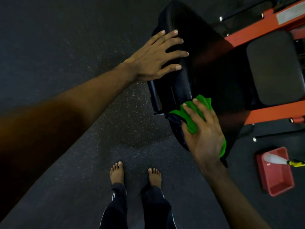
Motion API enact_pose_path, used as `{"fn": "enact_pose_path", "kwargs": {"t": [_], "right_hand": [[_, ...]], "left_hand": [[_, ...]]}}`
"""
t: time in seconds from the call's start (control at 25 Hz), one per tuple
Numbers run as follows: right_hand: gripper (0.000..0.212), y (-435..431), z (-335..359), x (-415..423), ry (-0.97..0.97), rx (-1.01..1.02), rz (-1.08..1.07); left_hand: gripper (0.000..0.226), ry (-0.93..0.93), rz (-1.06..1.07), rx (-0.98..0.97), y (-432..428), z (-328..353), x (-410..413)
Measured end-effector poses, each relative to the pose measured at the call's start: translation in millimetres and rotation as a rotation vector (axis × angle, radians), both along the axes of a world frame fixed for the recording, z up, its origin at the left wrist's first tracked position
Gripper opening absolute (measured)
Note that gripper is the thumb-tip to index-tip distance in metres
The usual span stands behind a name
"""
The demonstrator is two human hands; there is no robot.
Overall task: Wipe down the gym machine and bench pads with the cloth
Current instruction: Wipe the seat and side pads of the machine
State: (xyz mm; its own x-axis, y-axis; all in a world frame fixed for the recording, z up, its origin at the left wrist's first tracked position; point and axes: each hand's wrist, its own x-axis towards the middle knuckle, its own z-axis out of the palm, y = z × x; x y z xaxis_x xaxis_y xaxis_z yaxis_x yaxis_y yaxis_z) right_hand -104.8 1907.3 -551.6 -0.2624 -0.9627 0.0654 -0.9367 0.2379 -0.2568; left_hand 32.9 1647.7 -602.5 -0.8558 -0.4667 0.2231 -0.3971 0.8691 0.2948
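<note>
**Soft cloth, firm pad**

My right hand (204,134) presses the bunched green cloth (191,113) onto the near end of the black pad (206,66), fingers clamped over it. It looks limp and light. My left hand (155,58) rests farther up, fingers spread.

Left hand (154,59) flat, fingers spread, on upper edge of long black back pad (203,66). Right hand (203,129) presses bunched green cloth (193,113) against pad's lower near corner, fingers over the cloth. Second black seat pad (275,66) sits right of it, on orange machine frame (270,113). Red plastic bin (277,176) on dark speckled floor (66,47) at right, spray bottle (274,159) lying across its rim. Bare feet (117,172) below, dark trousers.
</note>
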Motion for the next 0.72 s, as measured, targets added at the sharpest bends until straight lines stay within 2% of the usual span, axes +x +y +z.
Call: {"fn": "enact_pose_path", "kwargs": {"t": [0.16, 0.32, 0.56, 0.72], "right_hand": [[0.05, -41.6, -6.0, 8.3, 0.033, 0.003, -0.048], [0.05, -91.6, -6.8, 13.4, 0.029, 0.034, -0.048], [0.054, -30.1, -0.2, 7.0, 0.057, 0.058, 0.057], [0.05, -60.1, -6.9, 8.8, 0.073, 0.094, -0.014]], "left_hand": [[0.057, 0.052, -0.001, 0.028, -12.8, 2.4, -8.2], [0.064, -0.016, 0.014, 0.05, -29.3, 2.6, -7.2], [0.062, -0.037, -0.02, 0.09, -47.2, 9.9, -11.6], [0.066, -0.054, -0.058, 0.082, -56.0, 12.4, -15.4]]}}
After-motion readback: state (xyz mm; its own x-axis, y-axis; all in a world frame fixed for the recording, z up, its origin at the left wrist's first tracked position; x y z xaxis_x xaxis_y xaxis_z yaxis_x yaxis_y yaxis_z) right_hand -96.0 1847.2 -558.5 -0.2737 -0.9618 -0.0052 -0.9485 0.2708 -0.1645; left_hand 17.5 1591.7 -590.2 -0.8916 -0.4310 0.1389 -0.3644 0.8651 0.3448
